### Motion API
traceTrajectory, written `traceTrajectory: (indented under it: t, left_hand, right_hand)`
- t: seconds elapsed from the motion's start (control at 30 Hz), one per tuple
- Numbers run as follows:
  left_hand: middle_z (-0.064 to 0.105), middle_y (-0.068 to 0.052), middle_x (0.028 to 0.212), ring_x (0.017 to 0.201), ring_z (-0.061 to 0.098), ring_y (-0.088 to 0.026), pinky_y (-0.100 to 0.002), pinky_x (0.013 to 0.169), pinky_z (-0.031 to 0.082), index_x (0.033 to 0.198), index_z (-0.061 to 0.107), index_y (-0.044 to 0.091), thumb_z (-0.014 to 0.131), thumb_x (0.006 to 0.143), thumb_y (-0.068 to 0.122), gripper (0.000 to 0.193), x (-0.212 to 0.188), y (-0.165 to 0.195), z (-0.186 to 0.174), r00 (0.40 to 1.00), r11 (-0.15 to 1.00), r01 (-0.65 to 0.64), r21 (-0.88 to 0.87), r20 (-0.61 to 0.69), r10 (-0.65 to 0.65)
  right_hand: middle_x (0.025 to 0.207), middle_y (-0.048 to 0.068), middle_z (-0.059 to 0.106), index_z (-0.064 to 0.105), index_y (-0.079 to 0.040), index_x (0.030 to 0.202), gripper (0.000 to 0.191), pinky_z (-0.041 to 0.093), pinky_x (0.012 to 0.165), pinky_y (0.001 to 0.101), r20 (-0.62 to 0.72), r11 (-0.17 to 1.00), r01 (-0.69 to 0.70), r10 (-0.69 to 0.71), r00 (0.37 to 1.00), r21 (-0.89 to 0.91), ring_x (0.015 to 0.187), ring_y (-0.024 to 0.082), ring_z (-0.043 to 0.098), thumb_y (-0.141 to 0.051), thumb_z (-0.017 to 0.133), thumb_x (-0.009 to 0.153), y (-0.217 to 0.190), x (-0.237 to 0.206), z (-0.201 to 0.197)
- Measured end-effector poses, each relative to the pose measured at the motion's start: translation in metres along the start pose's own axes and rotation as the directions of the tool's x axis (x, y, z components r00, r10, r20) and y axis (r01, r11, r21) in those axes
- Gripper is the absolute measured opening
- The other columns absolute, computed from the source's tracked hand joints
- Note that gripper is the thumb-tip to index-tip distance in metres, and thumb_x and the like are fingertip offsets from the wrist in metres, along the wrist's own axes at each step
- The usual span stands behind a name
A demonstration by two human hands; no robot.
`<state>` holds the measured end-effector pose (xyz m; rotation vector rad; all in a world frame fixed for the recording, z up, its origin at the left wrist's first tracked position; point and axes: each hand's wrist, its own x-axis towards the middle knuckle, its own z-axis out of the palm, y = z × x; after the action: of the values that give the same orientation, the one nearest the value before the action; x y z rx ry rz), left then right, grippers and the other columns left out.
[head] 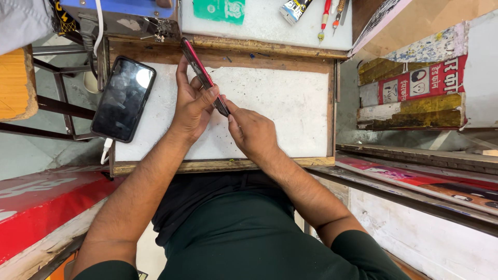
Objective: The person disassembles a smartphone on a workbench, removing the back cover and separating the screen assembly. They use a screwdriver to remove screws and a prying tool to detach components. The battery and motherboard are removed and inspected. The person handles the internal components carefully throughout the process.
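Red phone (pixel 199 70): held edge-up by left hand (pixel 193 106), fingers clenched round it; right hand (pixel 251 132) pinched its lower end. Black phone (pixel 123 98) lay left of fingers at counter (pixel 280 103) edge; bare counter right.

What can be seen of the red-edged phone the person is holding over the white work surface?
The red-edged phone is a slim slab seen nearly edge-on, with a red side and a dark face, tilted so its far end points up and away. It is held above the white work surface, not resting on it. The left hand wraps its middle, thumb along the edge; the right hand pinches its near lower end. Whether its screen is lit cannot be told.
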<state>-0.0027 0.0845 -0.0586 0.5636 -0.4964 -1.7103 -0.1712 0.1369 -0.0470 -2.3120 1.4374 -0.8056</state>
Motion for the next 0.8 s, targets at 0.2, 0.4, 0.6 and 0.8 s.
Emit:
traceTrajectory:
  t: [0.2, 0.4, 0.6, 0.8]
  left_hand:
    - [0.051, -0.003, 0.119, 0.108, 0.055, -0.012, -0.036, 0.103, 0.053, 0.164, -0.001, 0.033, 0.086, 0.087, 0.01, 0.118, 0.0, -0.001, -0.005, 1.0, 0.997, 0.006, 0.071, -0.007, -0.005]
    - [0.046, -0.006, 0.125, 0.112, 0.053, -0.013, -0.039, 0.108, 0.052, 0.165, -0.008, 0.033, 0.09, 0.085, 0.019, 0.126, -0.001, 0.0, -0.006, 1.0, 0.989, -0.018, 0.144, -0.001, 0.018]
    - [0.04, -0.014, 0.142, 0.132, 0.047, -0.021, -0.044, 0.116, 0.05, 0.166, -0.012, 0.026, 0.092, 0.087, 0.028, 0.13, -0.001, -0.002, -0.007, 0.99, 0.952, -0.139, 0.274, 0.036, 0.134]
    - [0.039, -0.019, 0.15, 0.143, 0.046, -0.027, -0.047, 0.119, 0.051, 0.164, -0.013, 0.023, 0.091, 0.088, 0.034, 0.13, -0.001, -0.003, -0.007, 0.981, 0.917, -0.192, 0.349, 0.058, 0.183]
  right_hand:
    - [0.073, 0.013, 0.068, 0.062, -0.009, 0.14, 0.038, 0.056, 0.06, 0.041, 0.095, 0.993, -0.114, 0.111, 0.989, 0.033, 0.065, 0.029, 0.07, -0.013, 0.063, 0.102, -0.002, 0.001, -0.001]
    - [0.07, 0.012, 0.068, 0.059, -0.009, 0.142, 0.038, 0.056, 0.055, 0.0358, 0.151, 0.977, -0.181, 0.163, 0.975, 0.111, 0.059, 0.023, 0.07, -0.013, 0.059, 0.105, -0.005, 0.004, -0.004]
    - [0.069, 0.012, 0.068, 0.058, -0.009, 0.143, 0.039, 0.056, 0.056, 0.0345, 0.19, 0.966, -0.215, 0.186, 0.964, 0.145, 0.058, 0.021, 0.07, -0.012, 0.059, 0.104, 0.0, 0.006, -0.003]
    - [0.072, 0.012, 0.07, 0.058, -0.01, 0.145, 0.041, 0.057, 0.058, 0.0341, 0.198, 0.96, -0.232, 0.199, 0.96, 0.157, 0.061, 0.021, 0.071, -0.011, 0.058, 0.104, 0.008, 0.008, -0.001]
